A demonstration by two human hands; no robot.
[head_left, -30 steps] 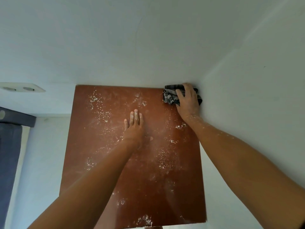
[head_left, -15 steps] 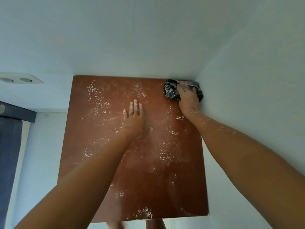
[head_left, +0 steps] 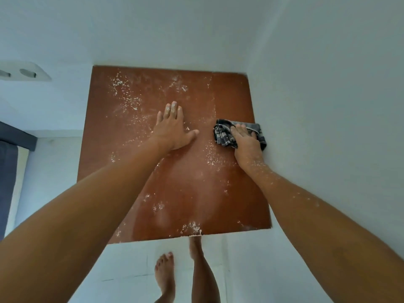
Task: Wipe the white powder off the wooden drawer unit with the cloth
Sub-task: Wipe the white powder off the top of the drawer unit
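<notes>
The wooden drawer unit [head_left: 196, 193] stands in a corner, its back edge and right side against white walls [head_left: 328, 106], and only its reddish-brown top is seen from above. White powder [head_left: 126, 97] lies scattered over much of that top, thickest at the far left, with more specks near the middle, below the cloth and along the near edge. A strip at the far right of the top looks clean and darker. The right hand [head_left: 248, 143] presses flat on a bunched, dark checked cloth [head_left: 225, 133], fingers spread over it rather than curled around it, at the right side of the top, close to the right wall. The left hand [head_left: 172, 130] lies palm down and open on the middle of the top, fingers straight and together, thumb out to the right (its fingertips are dusted white). Powder also flecks the right forearm [head_left: 284, 189]. Below the near edge, two bare feet stand on a pale floor [head_left: 135, 259]. A white double socket [head_left: 24, 72] sits on the left wall.
</notes>
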